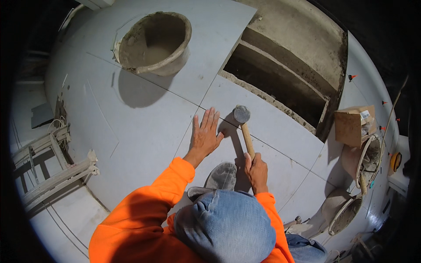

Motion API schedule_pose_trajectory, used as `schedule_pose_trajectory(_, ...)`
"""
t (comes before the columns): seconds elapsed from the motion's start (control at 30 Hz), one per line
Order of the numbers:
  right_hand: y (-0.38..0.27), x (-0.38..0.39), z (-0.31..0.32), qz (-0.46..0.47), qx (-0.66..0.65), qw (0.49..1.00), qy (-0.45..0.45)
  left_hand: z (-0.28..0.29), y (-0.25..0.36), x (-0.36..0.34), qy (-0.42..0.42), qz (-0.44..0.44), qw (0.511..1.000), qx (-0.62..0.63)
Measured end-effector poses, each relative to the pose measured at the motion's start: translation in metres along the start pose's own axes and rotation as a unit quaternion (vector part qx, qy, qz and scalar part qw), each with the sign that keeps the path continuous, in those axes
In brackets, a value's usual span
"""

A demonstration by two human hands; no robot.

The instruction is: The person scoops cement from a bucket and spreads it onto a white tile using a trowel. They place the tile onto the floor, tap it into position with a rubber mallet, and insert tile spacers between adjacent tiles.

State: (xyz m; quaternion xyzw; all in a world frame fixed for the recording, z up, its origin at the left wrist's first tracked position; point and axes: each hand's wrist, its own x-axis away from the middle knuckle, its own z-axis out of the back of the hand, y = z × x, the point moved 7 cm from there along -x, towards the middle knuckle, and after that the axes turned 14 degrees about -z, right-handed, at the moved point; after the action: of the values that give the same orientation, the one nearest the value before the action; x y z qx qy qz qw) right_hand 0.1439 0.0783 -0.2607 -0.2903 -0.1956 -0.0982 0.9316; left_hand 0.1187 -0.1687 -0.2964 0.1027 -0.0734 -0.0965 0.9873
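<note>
My left hand (204, 133) lies with fingers spread on a pale grey floor tile (123, 144), near the joints where several tiles meet. My right hand (256, 168) grips the wooden handle of a rubber mallet (241, 114). The mallet's grey head is above the tile, just right of my left fingertips, with its shadow below. My bent knee in blue jeans (223, 223) and a dusty shoe (219, 175) show between my orange sleeves.
A bucket of wet grey mix (180, 52) stands upper left. A rectangular pit (272, 87) opens beyond the tile. A cardboard box (347, 127) and two dirty buckets (351, 158) (333, 206) line the right. Dusty metal frames (61, 179) lie at left. Tile spacers (351, 77) dot the right tiles.
</note>
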Motion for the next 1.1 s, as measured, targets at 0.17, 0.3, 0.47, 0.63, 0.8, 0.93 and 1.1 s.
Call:
schedule_pose_trajectory(0.17, 0.014, 0.007, 0.005, -0.03, -0.022, 0.999, -0.006, 0.004, -0.031, 0.003, 0.009, 0.049, 0.999, -0.015)
schedule_pose_trajectory(0.3, 0.028, 0.007, 0.013, -0.037, -0.018, 0.999, 0.007, 0.013, -0.064, 0.006, -0.006, 0.09, 0.995, -0.039)
schedule_pose_trajectory(0.47, 0.042, 0.006, 0.02, -0.051, -0.022, 0.998, 0.009, 0.013, -0.049, 0.003, 0.011, 0.084, 0.996, -0.032)
schedule_pose_trajectory(0.63, 0.047, 0.008, 0.025, -0.051, -0.006, 0.998, 0.023, 0.006, -0.019, -0.003, 0.019, -0.035, 0.997, 0.06)
schedule_pose_trajectory(0.8, 0.049, 0.01, 0.029, -0.039, -0.011, 0.999, 0.019, 0.02, -0.056, -0.02, 0.101, 0.043, 0.994, 0.018)
schedule_pose_trajectory(0.93, 0.052, 0.012, 0.03, -0.04, -0.021, 0.999, 0.019, 0.015, -0.053, -0.023, 0.085, -0.002, 0.996, -0.008)
schedule_pose_trajectory(1.1, 0.054, 0.014, 0.03, -0.046, -0.017, 0.998, 0.031, 0.01, -0.028, -0.004, 0.109, 0.031, 0.992, 0.054)
